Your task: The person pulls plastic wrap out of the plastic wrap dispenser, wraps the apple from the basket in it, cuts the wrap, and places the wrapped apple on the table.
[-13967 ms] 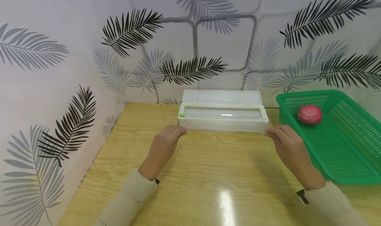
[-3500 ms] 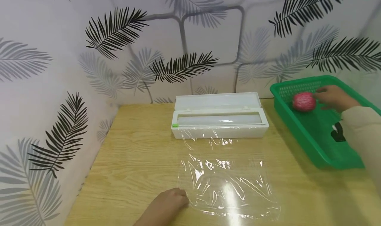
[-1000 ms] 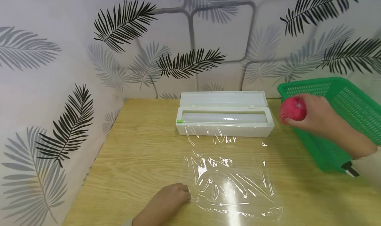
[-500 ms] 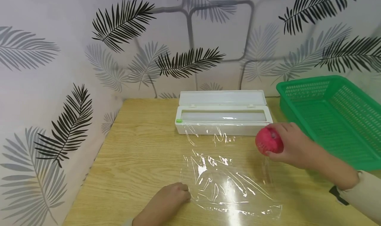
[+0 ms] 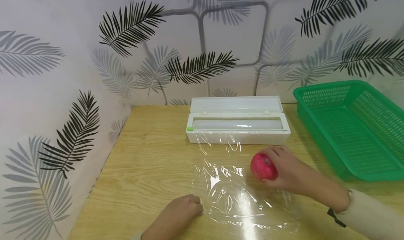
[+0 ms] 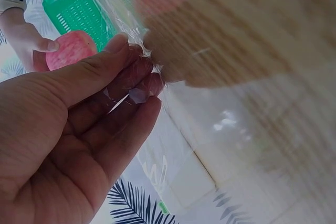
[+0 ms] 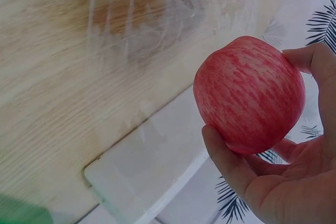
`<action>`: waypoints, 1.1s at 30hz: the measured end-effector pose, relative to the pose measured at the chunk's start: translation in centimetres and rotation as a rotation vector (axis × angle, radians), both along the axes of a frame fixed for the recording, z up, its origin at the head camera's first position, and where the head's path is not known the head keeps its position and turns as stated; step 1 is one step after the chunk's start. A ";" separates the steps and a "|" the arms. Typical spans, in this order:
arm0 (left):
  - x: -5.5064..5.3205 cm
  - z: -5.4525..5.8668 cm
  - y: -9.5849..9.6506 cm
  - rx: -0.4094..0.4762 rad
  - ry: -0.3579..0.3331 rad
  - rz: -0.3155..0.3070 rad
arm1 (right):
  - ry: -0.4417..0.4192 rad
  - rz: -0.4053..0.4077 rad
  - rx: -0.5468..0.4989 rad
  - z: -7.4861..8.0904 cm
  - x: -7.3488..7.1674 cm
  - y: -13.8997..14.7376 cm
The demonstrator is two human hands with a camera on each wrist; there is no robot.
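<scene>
My right hand (image 5: 288, 170) grips a red apple (image 5: 263, 167) by its sides, above the right part of a clear sheet of cling film (image 5: 230, 201). In the right wrist view the apple (image 7: 249, 95) sits between thumb and fingers, its streaked skin showing. My left hand (image 5: 178, 213) is at the film's near left corner; in the left wrist view its thumb and fingers (image 6: 86, 77) pinch the film's edge. The film runs back to a white cling film dispenser box (image 5: 238, 138), whose lid stands raised and whose roll (image 5: 236, 124) shows inside.
A green plastic basket (image 5: 350, 138) stands on the right of the wooden table (image 5: 142, 155). A small green piece (image 5: 190, 128) sits at the left of the dispenser's front edge. A leaf-patterned wall (image 5: 221, 29) rises behind the table.
The right hand took the apple out of the green basket and has carried it left and nearer, over the film. Earlier, the film was drawn out of the dispenser. The left hand has stayed put lately.
</scene>
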State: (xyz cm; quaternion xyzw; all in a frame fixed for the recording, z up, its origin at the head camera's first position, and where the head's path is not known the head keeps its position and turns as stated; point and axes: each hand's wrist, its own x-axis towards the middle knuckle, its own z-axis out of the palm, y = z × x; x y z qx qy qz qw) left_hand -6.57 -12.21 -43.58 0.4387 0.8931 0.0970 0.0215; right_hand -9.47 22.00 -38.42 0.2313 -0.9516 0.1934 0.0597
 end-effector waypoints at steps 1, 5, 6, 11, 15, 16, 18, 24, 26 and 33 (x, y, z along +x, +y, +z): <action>0.0 0.0 0.0 0.001 0.001 0.001 | 0.002 0.005 -0.001 -0.1 -0.1 -0.2; 0.1 0.0 0.0 0.004 0.001 0.004 | -0.011 0.018 -0.010 -0.6 -0.5 -1.0; 0.1 0.0 0.0 0.003 0.003 0.004 | -0.022 0.018 -0.012 -0.8 -0.6 -1.3; 0.0 0.0 0.0 -0.010 0.001 0.006 | -0.060 0.032 -0.028 -1.3 -1.0 -2.5; 0.0 -0.1 0.0 -0.016 0.009 0.003 | -0.085 0.051 -0.039 -1.8 -1.3 -3.5; 0.0 -0.1 0.0 -0.016 0.010 0.001 | -0.092 0.055 -0.038 -1.9 -1.3 -3.8; 0.0 -0.1 0.0 -0.015 0.019 -0.001 | -0.097 0.064 -0.040 -2.0 -1.4 -4.3; 0.0 -0.3 0.0 -0.005 0.025 0.000 | -0.105 0.073 -0.044 -2.5 -1.7 -5.0; 0.1 -0.3 0.0 -0.004 0.018 0.002 | -0.113 0.079 -0.037 -2.8 -1.8 -5.1; 0.1 -0.2 -0.1 -0.010 0.016 0.006 | -0.128 0.067 -0.024 -3.3 -1.8 -5.4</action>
